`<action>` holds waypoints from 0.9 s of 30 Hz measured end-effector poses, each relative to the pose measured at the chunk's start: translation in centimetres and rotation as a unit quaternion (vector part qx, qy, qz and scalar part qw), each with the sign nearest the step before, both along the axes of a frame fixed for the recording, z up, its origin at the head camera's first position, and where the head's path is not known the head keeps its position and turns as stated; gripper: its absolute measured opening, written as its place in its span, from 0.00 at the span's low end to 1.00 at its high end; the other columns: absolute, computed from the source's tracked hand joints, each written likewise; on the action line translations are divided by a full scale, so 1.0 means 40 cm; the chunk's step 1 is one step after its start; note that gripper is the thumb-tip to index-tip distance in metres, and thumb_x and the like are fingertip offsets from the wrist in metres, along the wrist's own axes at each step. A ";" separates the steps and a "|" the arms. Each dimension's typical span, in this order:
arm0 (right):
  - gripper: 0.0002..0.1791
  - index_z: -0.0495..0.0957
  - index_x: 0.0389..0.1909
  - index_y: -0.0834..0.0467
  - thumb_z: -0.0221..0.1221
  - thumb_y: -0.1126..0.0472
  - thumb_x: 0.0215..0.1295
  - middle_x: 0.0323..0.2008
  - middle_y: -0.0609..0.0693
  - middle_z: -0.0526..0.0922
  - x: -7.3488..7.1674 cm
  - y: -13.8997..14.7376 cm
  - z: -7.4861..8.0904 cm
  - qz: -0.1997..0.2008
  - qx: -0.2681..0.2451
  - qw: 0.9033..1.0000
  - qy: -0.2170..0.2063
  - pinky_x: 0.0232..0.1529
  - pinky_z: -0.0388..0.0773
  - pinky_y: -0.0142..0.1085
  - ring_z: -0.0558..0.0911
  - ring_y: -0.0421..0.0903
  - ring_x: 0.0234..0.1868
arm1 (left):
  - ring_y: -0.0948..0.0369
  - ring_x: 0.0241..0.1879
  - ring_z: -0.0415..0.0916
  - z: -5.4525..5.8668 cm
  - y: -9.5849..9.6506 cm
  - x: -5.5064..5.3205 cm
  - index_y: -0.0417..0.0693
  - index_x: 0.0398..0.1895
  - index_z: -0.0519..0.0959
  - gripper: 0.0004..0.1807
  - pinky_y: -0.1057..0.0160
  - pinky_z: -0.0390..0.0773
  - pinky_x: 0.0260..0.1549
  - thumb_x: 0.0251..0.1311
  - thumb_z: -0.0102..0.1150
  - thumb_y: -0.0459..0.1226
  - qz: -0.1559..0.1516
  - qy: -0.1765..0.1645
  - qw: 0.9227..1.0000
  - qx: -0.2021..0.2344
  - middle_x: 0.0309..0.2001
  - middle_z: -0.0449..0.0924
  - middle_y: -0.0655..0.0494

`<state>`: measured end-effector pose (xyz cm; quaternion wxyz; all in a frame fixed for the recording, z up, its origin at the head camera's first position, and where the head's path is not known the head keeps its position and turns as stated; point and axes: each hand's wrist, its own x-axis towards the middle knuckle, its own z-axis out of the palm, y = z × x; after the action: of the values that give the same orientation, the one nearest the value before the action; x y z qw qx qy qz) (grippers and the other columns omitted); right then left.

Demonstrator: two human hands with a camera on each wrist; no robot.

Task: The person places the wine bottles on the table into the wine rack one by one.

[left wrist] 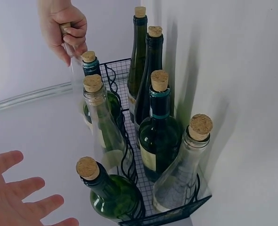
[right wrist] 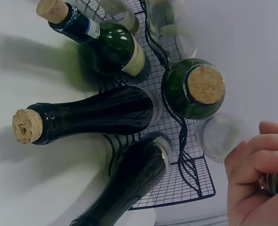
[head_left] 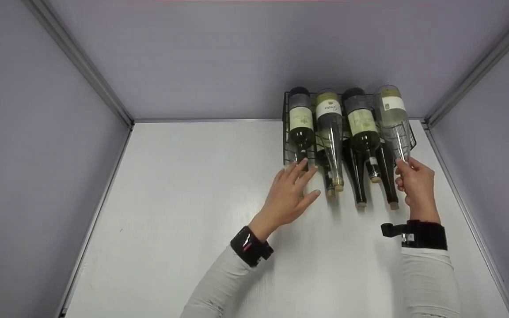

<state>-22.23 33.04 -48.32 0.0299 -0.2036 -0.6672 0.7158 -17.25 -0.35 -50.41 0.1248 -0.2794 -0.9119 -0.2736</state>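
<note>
My right hand [head_left: 418, 181] grips the neck of a clear glass bottle [head_left: 393, 115] with a white label, at the right end of a black wire rack [head_left: 286, 132]. The cork [left wrist: 65, 27] pokes out above those curled fingers in the left wrist view. Fingers spread, my left hand [head_left: 287, 194] holds nothing and overlaps the neck of the leftmost green wine bottle [head_left: 302, 134] in the head view. In the left wrist view, the left fingers [left wrist: 33, 183] are apart from that corked green bottle [left wrist: 113, 197].
Between the hands, the rack holds several more corked bottles, among them a clear one [head_left: 329, 119], a green one with a cream label [head_left: 362, 123] and a dark slender one [head_left: 357, 185]. The rack stands against the back wall [head_left: 201, 66] on a white table [head_left: 170, 185].
</note>
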 end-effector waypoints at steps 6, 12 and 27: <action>0.35 0.58 0.71 0.69 0.58 0.60 0.70 0.23 0.47 0.73 -0.013 0.006 -0.006 0.008 0.003 1.000 -0.008 0.10 0.63 0.26 0.68 0.35 0.12 | 0.46 0.73 0.52 -0.003 0.001 0.000 0.53 0.74 0.63 0.31 0.42 0.55 0.67 0.74 0.42 0.55 -0.002 0.002 1.000 0.004 0.76 0.53 0.49; 0.39 0.52 0.75 0.65 0.58 0.59 0.70 0.23 0.45 0.75 -0.026 0.013 -0.016 0.010 0.011 1.000 -0.021 0.11 0.64 0.26 0.68 0.35 0.13 | 0.49 0.74 0.49 -0.005 -0.001 0.002 0.54 0.74 0.62 0.31 0.43 0.55 0.67 0.74 0.41 0.56 0.001 -0.005 1.000 0.001 0.76 0.52 0.50; 0.33 0.60 0.71 0.66 0.57 0.56 0.71 0.23 0.47 0.75 -0.037 0.039 -0.038 0.009 0.074 0.997 -0.017 0.10 0.62 0.25 0.68 0.35 0.12 | 0.45 0.71 0.55 -0.007 0.005 -0.001 0.53 0.73 0.64 0.31 0.43 0.58 0.66 0.74 0.41 0.56 -0.002 0.006 1.000 -0.014 0.75 0.56 0.52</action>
<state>-23.71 34.61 -49.85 0.0270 -0.2069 -0.7208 0.6610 -17.31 -0.17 -50.69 0.1258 -0.2843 -0.9144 -0.2592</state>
